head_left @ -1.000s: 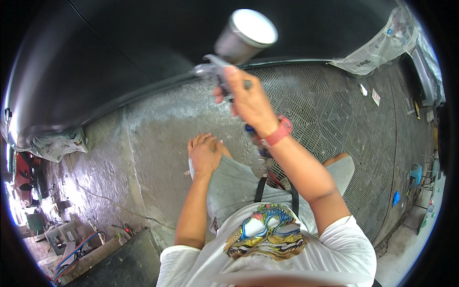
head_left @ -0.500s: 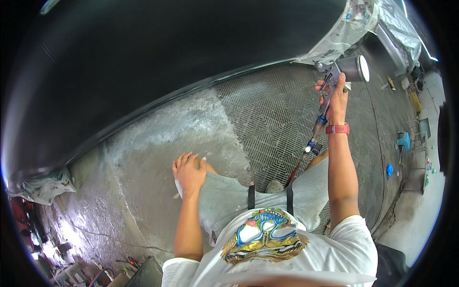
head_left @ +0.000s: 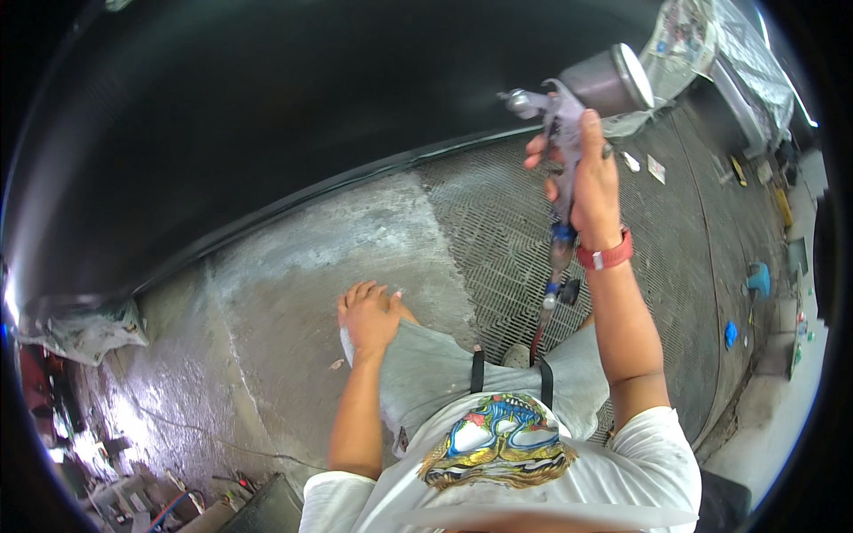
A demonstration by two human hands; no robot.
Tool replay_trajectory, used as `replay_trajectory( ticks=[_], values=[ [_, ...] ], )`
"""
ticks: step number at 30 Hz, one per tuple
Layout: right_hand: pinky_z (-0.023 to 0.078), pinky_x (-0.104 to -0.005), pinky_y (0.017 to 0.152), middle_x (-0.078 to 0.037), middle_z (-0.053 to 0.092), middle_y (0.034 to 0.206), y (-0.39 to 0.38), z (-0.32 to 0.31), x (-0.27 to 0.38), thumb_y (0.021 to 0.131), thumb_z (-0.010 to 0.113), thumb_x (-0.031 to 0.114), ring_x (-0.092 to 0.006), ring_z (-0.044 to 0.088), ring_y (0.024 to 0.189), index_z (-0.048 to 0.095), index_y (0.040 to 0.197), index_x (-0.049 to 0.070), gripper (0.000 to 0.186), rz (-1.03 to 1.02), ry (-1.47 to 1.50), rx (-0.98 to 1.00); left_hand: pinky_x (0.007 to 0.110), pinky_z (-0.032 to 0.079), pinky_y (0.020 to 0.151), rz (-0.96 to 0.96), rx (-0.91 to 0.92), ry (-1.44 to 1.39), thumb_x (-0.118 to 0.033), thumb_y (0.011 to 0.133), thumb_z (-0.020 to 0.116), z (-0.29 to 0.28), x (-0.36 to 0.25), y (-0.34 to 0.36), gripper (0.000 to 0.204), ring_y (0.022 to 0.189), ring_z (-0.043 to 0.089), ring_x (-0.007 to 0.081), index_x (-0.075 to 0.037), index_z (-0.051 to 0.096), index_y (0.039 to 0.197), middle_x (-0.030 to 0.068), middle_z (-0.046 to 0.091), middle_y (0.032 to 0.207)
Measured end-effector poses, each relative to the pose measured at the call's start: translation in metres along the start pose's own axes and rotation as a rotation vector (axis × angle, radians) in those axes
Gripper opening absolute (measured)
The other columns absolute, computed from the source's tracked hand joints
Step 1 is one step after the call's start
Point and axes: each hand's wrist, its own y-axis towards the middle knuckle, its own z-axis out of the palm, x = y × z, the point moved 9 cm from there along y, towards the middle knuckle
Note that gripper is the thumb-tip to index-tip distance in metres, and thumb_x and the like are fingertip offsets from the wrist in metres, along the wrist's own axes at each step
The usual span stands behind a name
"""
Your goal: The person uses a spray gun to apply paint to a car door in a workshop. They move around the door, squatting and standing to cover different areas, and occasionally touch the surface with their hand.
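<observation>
My right hand [head_left: 591, 178] grips a metal spray gun [head_left: 555, 120] with a cup [head_left: 609, 84] on top, its white lid tilted to the right. The gun's nozzle points left, in front of a glossy black panel [head_left: 267, 107]. A hose [head_left: 555, 258] with blue fittings hangs from the handle between my legs. My left hand [head_left: 367, 322] lies on my left knee, palm down, its fingers apart.
Plastic masking [head_left: 657, 49] covers the panel's right end, with more sheeting [head_left: 80, 338] at lower left. The floor is concrete [head_left: 249, 338] beside patterned matting [head_left: 484, 213]. A blue chair [head_left: 758, 278] stands far right; tools and clutter [head_left: 120, 502] lie lower left.
The spray gun swung from upper centre out to the right, then back a little left and up. The view has shifted. My left hand stays on my knee.
</observation>
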Motion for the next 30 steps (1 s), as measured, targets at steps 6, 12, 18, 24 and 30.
replay_trajectory(
  ticks=[6, 12, 18, 24, 30],
  values=[
    [0.046, -0.0199, 0.048, -0.008, 0.075, 0.103, -0.052, 0.166, 0.004, 0.119, 0.043, 0.053, -0.0083, 0.068, 0.079, 0.062, 0.154, 0.006, 0.062, -0.022, 0.066, 0.434, 0.051, 0.029, 0.128, 0.022, -0.058, -0.018, -0.045, 0.1, 0.071, -0.002, -0.001, -0.002, 0.041, 0.146, 0.053, 0.0261, -0.013, 0.082, 0.123, 0.0076, 0.073, 0.142],
    [0.051, -0.0231, 0.052, -0.006, 0.072, 0.091, -0.079, 0.268, 0.017, 0.118, 0.046, 0.053, -0.0092, 0.068, 0.075, 0.066, 0.146, 0.0, 0.063, -0.086, 0.06, 0.662, 0.051, 0.029, 0.128, 0.006, -0.017, 0.019, -0.043, 0.097, 0.072, 0.002, 0.0, -0.001, 0.042, 0.144, 0.055, 0.026, -0.011, 0.082, 0.123, 0.0068, 0.073, 0.142],
    [0.048, -0.0209, 0.047, -0.006, 0.074, 0.092, -0.056, 0.242, 0.035, 0.117, 0.047, 0.056, -0.0078, 0.07, 0.075, 0.065, 0.149, 0.005, 0.063, -0.079, 0.147, 0.612, 0.054, 0.022, 0.131, -0.019, 0.003, -0.09, -0.043, 0.101, 0.071, 0.001, 0.004, -0.005, 0.042, 0.15, 0.048, 0.0267, -0.011, 0.081, 0.126, 0.0077, 0.069, 0.149],
    [0.047, -0.0208, 0.045, -0.011, 0.075, 0.1, -0.021, 0.102, 0.048, 0.118, 0.038, 0.06, -0.0142, 0.074, 0.085, 0.054, 0.16, 0.007, 0.07, -0.084, -0.029, 0.271, 0.051, 0.023, 0.131, -0.011, -0.023, -0.113, -0.043, 0.101, 0.072, -0.009, 0.008, -0.011, 0.041, 0.151, 0.047, 0.025, -0.013, 0.081, 0.127, 0.0065, 0.069, 0.149],
    [0.046, -0.0245, 0.047, -0.01, 0.077, 0.095, 0.004, -0.049, 0.055, 0.115, 0.045, 0.062, -0.0155, 0.074, 0.081, 0.064, 0.145, 0.005, 0.067, -0.124, -0.068, -0.105, 0.051, 0.026, 0.131, 0.013, 0.004, -0.054, -0.045, 0.101, 0.072, -0.008, 0.007, -0.009, 0.042, 0.152, 0.048, 0.0249, -0.015, 0.081, 0.127, 0.0052, 0.069, 0.149]
  ],
)
